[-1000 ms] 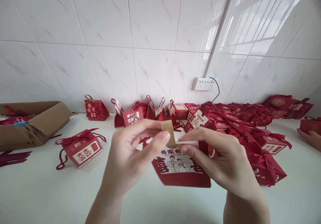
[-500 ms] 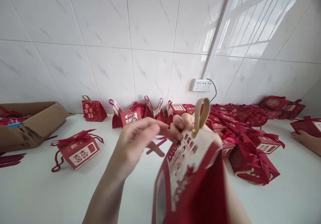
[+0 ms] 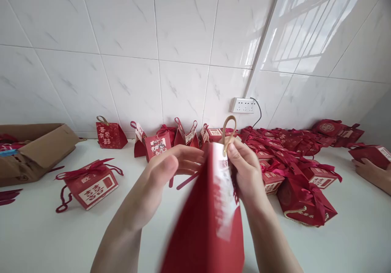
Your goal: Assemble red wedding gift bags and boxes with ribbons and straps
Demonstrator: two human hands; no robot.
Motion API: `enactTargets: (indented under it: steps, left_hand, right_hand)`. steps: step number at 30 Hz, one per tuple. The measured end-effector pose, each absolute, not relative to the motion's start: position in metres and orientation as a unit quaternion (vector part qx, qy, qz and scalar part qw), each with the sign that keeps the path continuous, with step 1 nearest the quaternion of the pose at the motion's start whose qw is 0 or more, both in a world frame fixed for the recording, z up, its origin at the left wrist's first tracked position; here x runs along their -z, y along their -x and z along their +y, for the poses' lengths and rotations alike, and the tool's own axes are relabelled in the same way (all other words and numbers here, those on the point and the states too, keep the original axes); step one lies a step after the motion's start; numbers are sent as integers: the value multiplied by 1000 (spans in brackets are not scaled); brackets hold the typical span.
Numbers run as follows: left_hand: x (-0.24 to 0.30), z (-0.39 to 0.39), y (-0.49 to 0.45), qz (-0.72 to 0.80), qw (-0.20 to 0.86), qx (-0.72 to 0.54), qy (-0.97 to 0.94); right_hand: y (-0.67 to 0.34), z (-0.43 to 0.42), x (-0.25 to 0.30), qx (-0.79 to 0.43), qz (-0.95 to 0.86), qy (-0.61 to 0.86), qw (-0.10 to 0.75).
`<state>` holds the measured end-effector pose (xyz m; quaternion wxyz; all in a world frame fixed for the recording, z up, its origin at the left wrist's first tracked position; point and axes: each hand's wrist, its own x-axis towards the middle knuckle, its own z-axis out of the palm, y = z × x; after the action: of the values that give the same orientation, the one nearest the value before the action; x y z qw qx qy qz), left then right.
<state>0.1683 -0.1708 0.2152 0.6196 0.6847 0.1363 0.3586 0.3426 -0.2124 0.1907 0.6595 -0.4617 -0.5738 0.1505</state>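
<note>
A red paper gift box (image 3: 210,220) with white printed panels hangs in front of me, blurred by motion. My right hand (image 3: 244,171) pinches its top edge, just below the tan loop handle (image 3: 228,132). My left hand (image 3: 171,171) is beside the box's top on the left, fingers stretched out toward it and touching or nearly touching its upper edge; I cannot tell which. The box is lifted off the white counter (image 3: 61,240).
Finished red boxes with ribbons stand along the tiled wall (image 3: 159,144) and pile up at the right (image 3: 293,159). One ribboned box (image 3: 91,185) sits at the left, near an open cardboard carton (image 3: 33,150). Another person's hand (image 3: 371,174) holds a red box at far right.
The box went from lying flat under both hands to being lifted upright and turned edge-on. My left hand let go of the tan handle and opened; my right kept the top.
</note>
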Motion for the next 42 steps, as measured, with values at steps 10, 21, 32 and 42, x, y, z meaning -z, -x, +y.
enactTargets:
  steps: [10, 21, 32, 42]
  left_hand:
    - [-215, -187, -190, 333, 405, -463, -715]
    - [-214, -198, -192, 299, 365, -472, -744]
    - [-215, -200, -192, 327, 342, -468, -747]
    - [-214, -201, -193, 311, 352, -478, -742]
  right_hand:
    - [-323, -255, -203, 76, -591, 545, 589]
    - [-318, -261, -205, 81, -589, 552, 585]
    - [-317, -262, -204, 87, -591, 555, 579]
    - [-317, -262, -205, 87, -594, 550, 581]
